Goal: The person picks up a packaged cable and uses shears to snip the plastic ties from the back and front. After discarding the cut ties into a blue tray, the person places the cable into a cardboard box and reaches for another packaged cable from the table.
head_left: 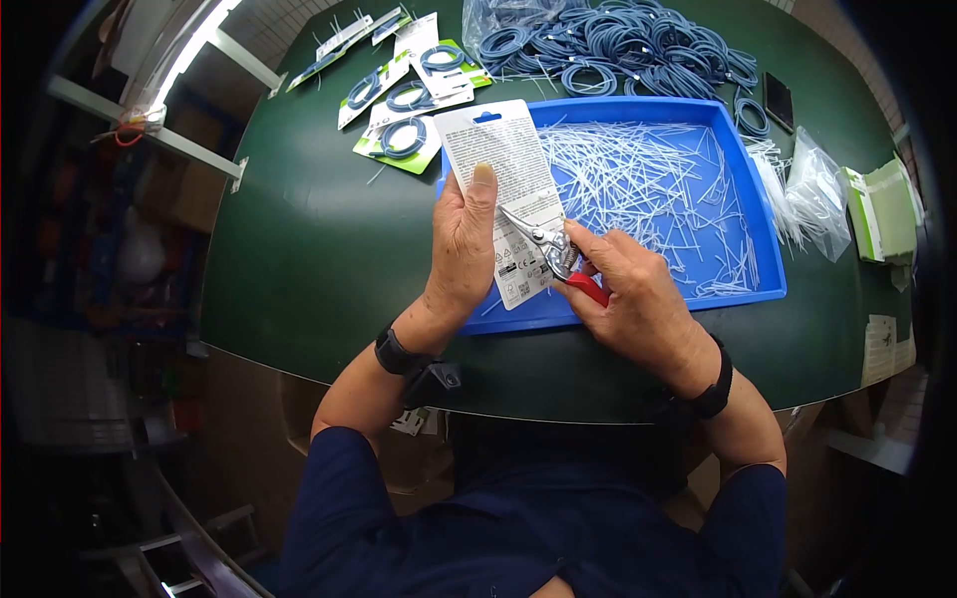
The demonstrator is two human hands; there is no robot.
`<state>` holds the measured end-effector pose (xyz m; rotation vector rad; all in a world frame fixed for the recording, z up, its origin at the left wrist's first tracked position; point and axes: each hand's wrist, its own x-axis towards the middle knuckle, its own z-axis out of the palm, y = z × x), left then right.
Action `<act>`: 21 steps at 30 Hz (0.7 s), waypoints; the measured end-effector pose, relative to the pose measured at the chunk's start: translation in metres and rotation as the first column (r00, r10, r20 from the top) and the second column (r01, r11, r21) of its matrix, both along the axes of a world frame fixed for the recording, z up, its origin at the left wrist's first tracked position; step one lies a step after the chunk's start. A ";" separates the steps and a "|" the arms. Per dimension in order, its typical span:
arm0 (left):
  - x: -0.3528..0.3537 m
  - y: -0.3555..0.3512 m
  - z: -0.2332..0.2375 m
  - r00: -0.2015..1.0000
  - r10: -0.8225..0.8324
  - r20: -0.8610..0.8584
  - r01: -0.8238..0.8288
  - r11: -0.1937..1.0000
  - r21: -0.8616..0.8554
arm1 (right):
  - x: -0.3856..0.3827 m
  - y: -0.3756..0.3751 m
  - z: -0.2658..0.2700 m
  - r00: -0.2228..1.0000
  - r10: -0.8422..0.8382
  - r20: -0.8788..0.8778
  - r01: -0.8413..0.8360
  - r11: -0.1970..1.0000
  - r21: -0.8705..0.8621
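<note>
My left hand (467, 234) is closed on a white printed package card (498, 149), its thumb flat on the text side and a hang hole at the top. My right hand (633, 289) grips a pair of pliers-like cutters (588, 287) with red handles and silver jaws. The jaws lie against the lower part of the card, near my left thumb. Whatever is on the card's far side is hidden. Behind the card, a blue tray (776, 269) holds many loose white ties (638, 179).
Carded cable coils (402, 140) lie at the back left. A heap of blue-grey cables (638, 45) sits at the back, with a phone (778, 102) to its right. A plastic bag (817, 194) and a stack of cards (885, 209) are at the right of the green table (319, 259).
</note>
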<state>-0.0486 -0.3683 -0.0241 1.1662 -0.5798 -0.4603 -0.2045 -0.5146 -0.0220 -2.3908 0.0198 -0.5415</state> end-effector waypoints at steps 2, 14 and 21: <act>0.002 0.001 0.003 1.000 -0.011 0.004 0.011 1.000 0.000 | -0.002 -0.001 0.000 1.000 0.018 0.008 -0.018 1.000 0.022; 0.041 0.024 0.026 0.981 -0.090 0.172 0.059 0.983 0.175 | 0.002 -0.023 0.016 0.974 -0.105 0.203 0.047 0.961 0.272; 0.058 0.027 -0.001 0.836 -0.531 -0.137 0.417 0.777 -0.471 | -0.001 -0.002 0.015 0.992 0.068 0.110 -0.091 0.972 0.215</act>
